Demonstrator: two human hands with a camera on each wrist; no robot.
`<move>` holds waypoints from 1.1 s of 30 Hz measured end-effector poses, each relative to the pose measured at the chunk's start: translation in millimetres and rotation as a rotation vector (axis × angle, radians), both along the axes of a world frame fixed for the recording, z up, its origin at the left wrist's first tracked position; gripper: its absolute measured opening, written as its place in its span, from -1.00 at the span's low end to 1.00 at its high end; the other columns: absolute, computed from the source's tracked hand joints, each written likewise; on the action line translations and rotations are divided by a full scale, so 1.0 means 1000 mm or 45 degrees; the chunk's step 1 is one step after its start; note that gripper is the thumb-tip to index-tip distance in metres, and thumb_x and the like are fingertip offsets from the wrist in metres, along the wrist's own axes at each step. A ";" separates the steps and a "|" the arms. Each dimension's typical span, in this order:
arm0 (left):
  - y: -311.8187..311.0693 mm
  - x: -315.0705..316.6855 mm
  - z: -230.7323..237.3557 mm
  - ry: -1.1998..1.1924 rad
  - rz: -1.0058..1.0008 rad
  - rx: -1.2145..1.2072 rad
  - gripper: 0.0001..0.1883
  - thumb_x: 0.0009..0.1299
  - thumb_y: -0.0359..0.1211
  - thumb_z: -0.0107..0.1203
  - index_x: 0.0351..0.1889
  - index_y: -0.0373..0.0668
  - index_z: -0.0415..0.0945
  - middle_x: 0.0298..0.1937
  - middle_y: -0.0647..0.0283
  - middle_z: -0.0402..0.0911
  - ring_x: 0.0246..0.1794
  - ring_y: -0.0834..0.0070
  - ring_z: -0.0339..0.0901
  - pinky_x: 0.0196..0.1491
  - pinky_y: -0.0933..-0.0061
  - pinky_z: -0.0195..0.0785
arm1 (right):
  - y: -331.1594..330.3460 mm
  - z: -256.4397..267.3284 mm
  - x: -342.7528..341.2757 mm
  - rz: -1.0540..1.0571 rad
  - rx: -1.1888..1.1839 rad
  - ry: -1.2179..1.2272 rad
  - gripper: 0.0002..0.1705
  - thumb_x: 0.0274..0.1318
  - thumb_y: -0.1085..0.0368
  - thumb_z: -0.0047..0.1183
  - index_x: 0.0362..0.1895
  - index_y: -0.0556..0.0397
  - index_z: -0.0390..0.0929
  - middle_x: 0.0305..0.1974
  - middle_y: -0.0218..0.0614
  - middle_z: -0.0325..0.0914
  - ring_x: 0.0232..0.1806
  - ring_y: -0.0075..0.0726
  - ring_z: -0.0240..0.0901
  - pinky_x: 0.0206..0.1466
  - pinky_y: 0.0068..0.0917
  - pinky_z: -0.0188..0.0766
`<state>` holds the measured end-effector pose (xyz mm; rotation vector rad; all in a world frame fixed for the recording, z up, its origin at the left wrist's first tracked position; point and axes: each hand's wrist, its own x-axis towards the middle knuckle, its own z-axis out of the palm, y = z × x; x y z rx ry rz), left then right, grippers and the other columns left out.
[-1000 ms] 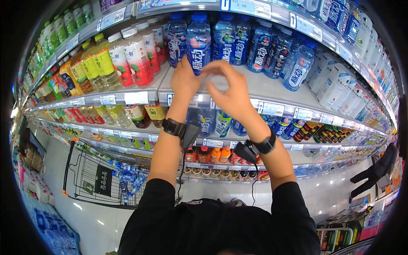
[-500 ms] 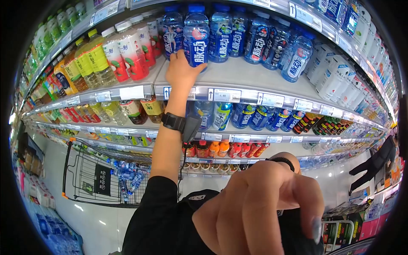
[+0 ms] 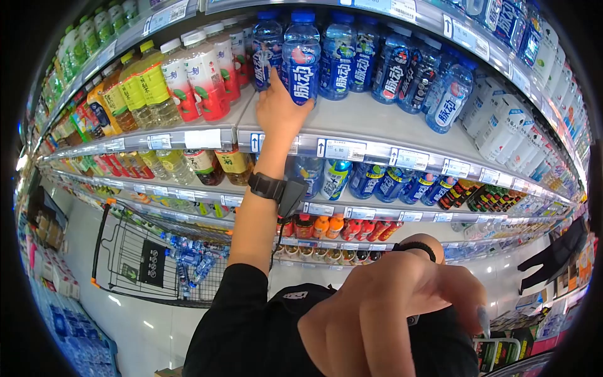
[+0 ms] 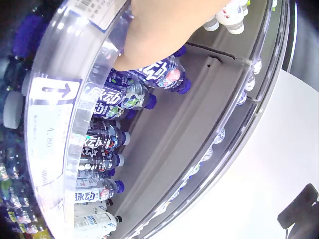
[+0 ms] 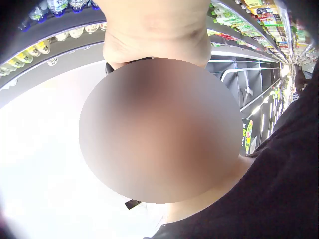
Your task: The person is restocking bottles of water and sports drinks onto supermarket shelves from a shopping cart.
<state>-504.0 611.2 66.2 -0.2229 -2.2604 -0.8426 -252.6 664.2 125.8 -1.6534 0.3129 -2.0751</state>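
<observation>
Watching remotely through the head view, I have a long shop shelf (image 3: pixel 370 119) before me and, on it, a blue drink bottle with a pink fruit picture (image 3: pixel 301 66), from which I place everything else. Far below it and to its left, a black wire cart (image 3: pixel 152 270) carries plastic bottles (image 3: pixel 200 269). To its right stand other blue bottles (image 3: pixel 336 66); to its left, red-and-white bottles (image 3: pixel 208 91). The bottle looks upright, its lower part gripped by the left hand (image 3: pixel 281 112), thumb on one side and fingers on the other. Well below it and to its right is the right hand (image 3: pixel 389 308), its fingers running out of view; I cannot tell whether they hold anything. Below and right of it, a price label (image 3: pixel 342 149) lines the shelf edge. I judge the bottle fairly heavy if full, its smooth plastic slightly squeezable and slippery if wet; mid-label seems the steadiest hold, the small blue cap (image 3: pixel 303 17) the poorest.
</observation>
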 end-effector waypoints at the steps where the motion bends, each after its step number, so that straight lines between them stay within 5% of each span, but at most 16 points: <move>1: 0.001 -0.001 -0.001 0.006 0.000 0.000 0.01 -0.11 -0.11 0.28 0.26 -0.27 -0.04 -0.10 0.02 0.48 -0.09 0.09 0.39 -0.07 0.15 0.26 | -0.014 -0.004 -0.004 0.104 -0.201 0.032 -0.39 -0.03 -0.09 -0.03 -0.24 0.32 0.44 -0.39 -0.05 0.51 -0.46 -0.22 0.45 -0.47 -0.45 0.37; 3: 0.001 -0.006 -0.003 0.019 -0.003 -0.003 0.03 -0.11 -0.12 0.26 0.29 -0.27 -0.08 -0.10 0.02 0.48 -0.08 0.09 0.38 -0.06 0.15 0.25 | -0.014 -0.008 -0.008 0.118 -0.247 0.064 -0.38 -0.04 -0.11 -0.03 -0.25 0.31 0.44 -0.38 -0.04 0.50 -0.45 -0.21 0.45 -0.47 -0.44 0.37; 6: 0.001 -0.007 -0.004 0.094 -0.006 -0.023 0.04 -0.11 -0.12 0.28 0.29 -0.27 -0.09 -0.09 -0.11 0.47 -0.12 0.00 0.43 -0.10 0.15 0.31 | 0.011 -0.007 -0.008 0.024 0.106 0.123 -0.36 -0.05 -0.25 -0.12 -0.33 0.12 0.54 -0.32 -0.14 0.47 -0.38 -0.24 0.32 -0.32 -0.40 0.15; 9: 0.001 -0.012 -0.007 0.159 0.001 -0.020 0.05 -0.12 -0.14 0.28 0.29 -0.27 -0.10 -0.02 -0.11 0.43 -0.07 0.00 0.41 -0.06 0.15 0.31 | 0.013 -0.004 -0.008 0.120 0.202 0.164 -0.36 -0.05 -0.25 -0.13 -0.33 0.11 0.54 -0.30 -0.14 0.46 -0.34 -0.22 0.32 -0.28 -0.40 0.15; 10: 0.002 -0.009 -0.005 0.065 -0.016 -0.009 0.06 -0.12 -0.13 0.26 0.31 -0.25 -0.13 0.05 0.01 0.38 0.01 0.06 0.33 0.01 0.14 0.23 | 0.017 -0.003 0.000 -0.004 0.212 0.067 -0.36 -0.04 -0.25 -0.13 -0.32 0.11 0.54 -0.31 -0.14 0.46 -0.33 -0.21 0.31 -0.27 -0.40 0.16; 16: 0.005 -0.005 0.000 0.088 0.037 -0.018 0.04 -0.13 -0.14 0.27 0.29 -0.26 -0.10 0.07 -0.04 0.32 0.05 0.03 0.29 0.04 0.12 0.20 | 0.022 -0.003 0.001 -0.183 0.128 0.075 -0.37 0.01 -0.23 -0.15 -0.24 0.12 0.51 -0.33 -0.13 0.47 -0.31 -0.15 0.30 -0.23 -0.36 0.18; 21: 0.002 -0.003 -0.005 0.707 -0.073 0.247 -0.13 -0.08 -0.29 0.22 0.22 -0.30 0.04 0.05 -0.06 0.26 0.05 0.06 0.23 0.09 0.13 0.10 | 0.004 -0.003 0.028 -0.067 -0.288 -0.001 -0.40 0.01 -0.04 -0.01 -0.18 0.35 0.41 -0.31 -0.03 0.50 -0.29 -0.14 0.46 -0.37 -0.37 0.42; 24: 0.000 0.025 -0.013 0.982 -0.166 0.420 -0.34 0.00 -0.50 0.09 0.14 -0.33 0.15 0.00 0.01 0.27 -0.04 0.15 0.26 0.04 0.22 0.13 | 0.032 -0.006 0.029 -0.238 -0.087 0.139 -0.48 0.08 -0.06 -0.09 -0.21 0.19 0.47 -0.26 -0.13 0.48 -0.19 -0.16 0.32 -0.19 -0.34 0.27; 26: 0.004 0.065 -0.024 0.958 -0.326 0.564 -0.40 0.01 -0.52 0.08 0.08 -0.35 0.18 -0.03 0.01 0.30 -0.09 0.19 0.29 0.02 0.27 0.15 | 0.039 -0.008 0.037 -0.265 -0.094 0.159 -0.42 0.04 -0.20 -0.13 -0.27 0.09 0.50 -0.33 -0.14 0.49 -0.28 -0.13 0.30 -0.19 -0.26 0.21; 28: 0.010 0.096 -0.067 0.877 -0.508 0.571 -0.48 0.03 -0.53 0.07 0.01 -0.35 0.21 -0.07 0.02 0.34 -0.14 0.23 0.33 -0.02 0.28 0.19 | 0.013 -0.018 0.037 -0.219 -0.519 0.289 -0.37 -0.01 -0.13 -0.02 -0.18 0.27 0.42 -0.31 -0.03 0.50 -0.27 -0.06 0.43 -0.26 -0.25 0.37; 29: 0.015 0.117 -0.090 0.720 -0.719 0.610 -0.56 0.04 -0.55 0.04 -0.07 -0.35 0.25 -0.13 0.04 0.38 -0.17 0.26 0.36 -0.08 0.31 0.25 | 0.021 -0.012 0.045 -0.173 -0.476 0.274 -0.35 -0.02 -0.12 0.00 -0.15 0.29 0.40 -0.31 -0.02 0.51 -0.23 -0.02 0.44 -0.21 -0.20 0.38; 30: 0.014 0.135 -0.115 0.574 -0.706 0.341 -0.58 0.03 -0.56 0.04 -0.09 -0.35 0.29 -0.18 0.09 0.39 -0.19 0.30 0.38 -0.13 0.37 0.28 | 0.029 -0.006 0.053 -0.126 -0.434 0.257 -0.33 -0.04 -0.11 0.03 -0.12 0.31 0.39 -0.31 -0.01 0.52 -0.20 0.02 0.45 -0.16 -0.16 0.38; 33: 0.024 0.179 -0.208 0.047 -0.796 0.371 -0.51 0.03 -0.56 0.06 -0.01 -0.29 0.29 -0.19 0.12 0.41 -0.24 0.34 0.42 -0.19 0.41 0.30 | 0.043 -0.003 0.068 -0.136 -0.445 0.299 -0.29 -0.06 -0.10 0.05 -0.07 0.33 0.37 -0.30 0.03 0.52 -0.16 0.08 0.45 -0.09 -0.09 0.37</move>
